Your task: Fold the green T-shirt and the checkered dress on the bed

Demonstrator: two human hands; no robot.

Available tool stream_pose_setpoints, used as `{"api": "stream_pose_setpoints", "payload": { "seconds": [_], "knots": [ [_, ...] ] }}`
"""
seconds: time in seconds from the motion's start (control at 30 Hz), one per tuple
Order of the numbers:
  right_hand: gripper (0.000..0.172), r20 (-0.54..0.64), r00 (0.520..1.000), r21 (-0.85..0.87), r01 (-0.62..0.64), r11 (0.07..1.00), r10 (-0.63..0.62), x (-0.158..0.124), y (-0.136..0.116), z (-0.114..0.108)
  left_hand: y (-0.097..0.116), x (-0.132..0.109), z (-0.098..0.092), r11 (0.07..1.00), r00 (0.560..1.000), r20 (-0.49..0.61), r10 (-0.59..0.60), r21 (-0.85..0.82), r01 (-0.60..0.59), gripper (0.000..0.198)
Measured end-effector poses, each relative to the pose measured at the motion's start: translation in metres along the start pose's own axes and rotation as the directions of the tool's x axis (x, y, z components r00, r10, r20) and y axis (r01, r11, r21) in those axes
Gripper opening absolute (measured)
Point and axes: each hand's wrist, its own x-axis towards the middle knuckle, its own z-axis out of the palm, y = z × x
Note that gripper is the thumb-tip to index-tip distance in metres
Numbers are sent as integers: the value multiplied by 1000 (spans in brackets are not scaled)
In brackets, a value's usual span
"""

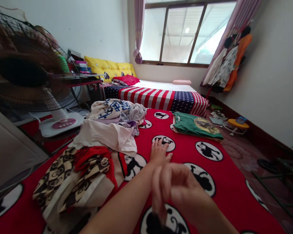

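My left hand (158, 152) lies with its fingers apart over a black-and-white circle print on a red bedspread (224, 195), and it holds nothing. My right hand (175, 188) crosses just above the left wrist, fingers bent and slightly blurred. A dark tuft (153, 224) shows below its fingertips at the bottom edge, and I cannot tell whether it is held. To the left of my hands lies a heap of garments (104, 136), with a brown-patterned cloth (61, 172) at its near end. A folded green T-shirt (195, 126) lies farther off.
A large standing fan (24, 68) fills the left side, next to a small cluttered table (85, 78). Beyond stands a bed with a stars-and-stripes cover (156, 96) and cushions, under a window (183, 34). Clothes (227, 61) hang at the right, above a floor with scattered items.
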Motion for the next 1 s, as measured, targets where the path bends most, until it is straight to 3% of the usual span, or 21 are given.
{"api": "stream_pose_setpoints", "payload": {
  "seconds": [0.03,0.07,0.13,0.2,0.23,0.33,0.47,0.57,0.67,0.77,0.8,0.87,0.93,1.0],
  "knots": [
    [26,-73,997,7,-18,1000,19,10,12,-9,0,0,0,1000,1000,13,5,5,-5,50],
    [24,-242,969,3,-42,999,41,18,25,-20,-1,0,-1,1000,1000,20,7,6,-8,50],
    [26,-565,824,-63,-92,994,41,23,52,-47,-2,-1,-1,1000,1000,9,9,-8,-9,50],
    [32,-705,709,-106,-112,988,5,19,75,-70,-2,-1,0,999,1000,-20,10,-31,-10,49],
    [34,-722,692,-120,-107,987,-13,16,83,-79,-2,-2,0,999,999,-34,9,-40,-10,48],
    [37,-670,741,-187,-99,977,-53,10,94,-90,-2,-3,1,999,999,-50,11,-52,-14,45],
    [36,-599,799,-280,-138,950,-60,12,94,-87,1,-3,-1,998,1000,-30,-9,-54,8,43],
    [34,-575,816,-284,-124,951,-65,13,94,-87,6,-4,-18,998,993,117,-17,-56,24,50],
    [32,-550,833,-282,-115,952,-62,10,93,-88,11,-17,-59,994,923,376,82,-94,-49,49],
    [30,-532,845,-295,-118,948,-61,8,92,-87,12,-50,-116,974,847,485,217,-165,-156,49],
    [30,-529,847,-296,-120,948,-58,7,92,-87,9,-64,-135,970,854,462,240,-145,-194,50],
    [31,-526,849,-300,-130,945,-50,7,92,-86,-6,-96,-168,977,913,353,203,-11,-213,53],
    [31,-524,851,-319,-147,936,-45,8,94,-85,-32,-127,-191,975,962,257,95,173,-143,61],
    [30,-518,854,-350,-161,923,-47,8,96,-85,-67,-154,-201,952,981,187,-42,305,-18,79]
  ]
}}
